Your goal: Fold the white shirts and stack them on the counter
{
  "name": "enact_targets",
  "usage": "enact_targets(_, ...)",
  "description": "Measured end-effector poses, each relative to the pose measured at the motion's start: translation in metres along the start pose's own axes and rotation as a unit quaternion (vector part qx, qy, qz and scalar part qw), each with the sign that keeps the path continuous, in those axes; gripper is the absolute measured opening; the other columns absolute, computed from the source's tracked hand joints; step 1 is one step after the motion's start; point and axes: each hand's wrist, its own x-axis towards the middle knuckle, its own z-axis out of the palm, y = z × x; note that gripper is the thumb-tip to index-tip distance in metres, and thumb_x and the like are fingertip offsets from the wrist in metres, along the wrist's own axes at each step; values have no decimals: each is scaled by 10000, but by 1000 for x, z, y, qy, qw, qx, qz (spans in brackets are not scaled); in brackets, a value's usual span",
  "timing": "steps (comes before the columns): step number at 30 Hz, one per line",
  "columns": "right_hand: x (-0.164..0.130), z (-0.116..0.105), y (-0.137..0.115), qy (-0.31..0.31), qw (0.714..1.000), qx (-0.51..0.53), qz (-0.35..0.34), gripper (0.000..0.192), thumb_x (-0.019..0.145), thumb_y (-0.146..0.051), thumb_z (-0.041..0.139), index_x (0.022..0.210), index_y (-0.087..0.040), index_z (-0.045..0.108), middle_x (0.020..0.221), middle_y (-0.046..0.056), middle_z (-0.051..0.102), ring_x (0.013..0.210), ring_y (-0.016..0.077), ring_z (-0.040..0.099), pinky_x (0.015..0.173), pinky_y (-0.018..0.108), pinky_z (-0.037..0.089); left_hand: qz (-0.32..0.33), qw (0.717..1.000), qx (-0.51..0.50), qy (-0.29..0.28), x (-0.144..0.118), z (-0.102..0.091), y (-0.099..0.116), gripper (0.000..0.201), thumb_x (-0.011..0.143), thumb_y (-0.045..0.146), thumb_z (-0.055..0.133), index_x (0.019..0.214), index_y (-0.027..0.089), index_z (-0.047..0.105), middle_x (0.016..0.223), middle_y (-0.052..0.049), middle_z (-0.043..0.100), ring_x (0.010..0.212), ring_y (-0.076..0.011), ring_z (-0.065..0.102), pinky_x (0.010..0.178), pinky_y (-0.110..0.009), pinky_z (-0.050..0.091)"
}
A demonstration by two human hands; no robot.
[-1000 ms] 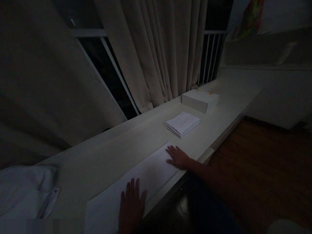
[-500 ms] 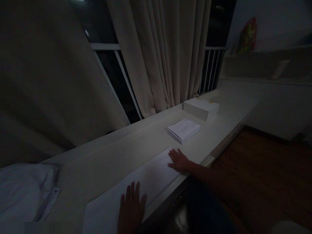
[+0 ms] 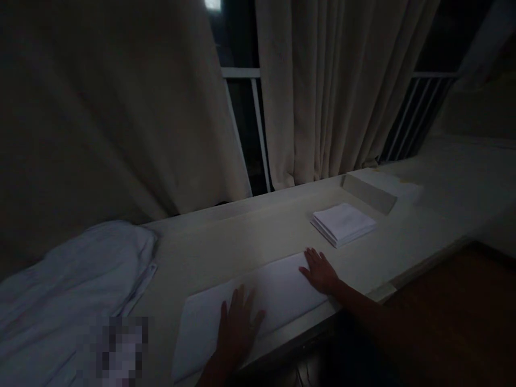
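A long folded white cloth (image 3: 278, 290) lies flat along the front of the counter. My left hand (image 3: 237, 325) rests palm down on its near left part, fingers spread. Over the cloth's right end lies my right hand (image 3: 320, 271), also flat with fingers apart. Just beyond the right hand sits a neat stack of folded white cloth (image 3: 344, 223). To the left is a loose, rumpled heap of white cloth (image 3: 88, 279), partly covered by a pixelated patch. Neither hand grips anything.
The pale counter (image 3: 209, 247) runs off to the right. A white box (image 3: 373, 191) stands behind the folded stack. Beige curtains (image 3: 314, 97) hang along the back edge, with white railings (image 3: 260, 129) between them. A brown floor (image 3: 455, 306) shows at lower right.
The view has swung left, so things appear farther right and more of the rumpled heap shows. Both hands stay flat on the long cloth; the left hand's fingers now lie nearer its middle.
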Motion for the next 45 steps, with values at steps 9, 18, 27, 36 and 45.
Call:
enact_targets(9, 4, 27, 9, 34, 998, -49, -36, 778, 953, -637, 172, 1510, -100, 251, 1566, 134, 209, 1461, 266, 102, 1170, 504, 64, -98, 993, 36, 62, -6, 4, -130, 648, 917, 585, 286, 1475, 256, 308, 1567, -92, 271, 1442, -299, 233, 1127, -512, 252)
enact_targets(18, 4, 24, 5, 15, 997, -69, -35, 762, 952, -634, 157, 1521, -131, 221, 1569, 125, 193, 1460, 269, 107, 1162, 534, 76, -106, 990, 21, 85, -10, 5, -130, 654, 917, 584, 279, 1476, 246, 309, 1560, -90, 293, 1439, -293, 242, 1135, -509, 235)
enact_targets(27, 18, 0, -49, -14, 993, -74, -87, 667, 981, -534, 192, 1490, -121, 318, 1559, 138, 200, 1449, 309, 136, 1149, 577, 72, -125, 986, 38, 106, -26, -5, -119, 603, 917, 522, 312, 1451, 248, 366, 1561, -92, 268, 1450, -329, 190, 1146, -607, 117)
enact_targets(36, 17, 23, -176, -57, 964, 49, -255, 509, 987, -363, 336, 1475, -221, 358, 1511, 95, 360, 1406, 281, 296, 1143, 533, 214, 60, 996, -33, 54, 13, -4, -27, 530, 956, 418, 261, 1472, 302, 293, 1524, -39, 357, 1417, -251, 307, 1151, -518, 252)
enact_targets(45, 35, 6, -114, -61, 988, 41, -133, 592, 990, -523, 251, 1517, -255, 254, 1558, 48, 252, 1444, 279, 188, 1155, 536, 150, 36, 991, -3, 127, 9, 16, -37, 591, 938, 484, 316, 1496, 346, 179, 1572, -5, 238, 1438, -262, 254, 1145, -515, 251)
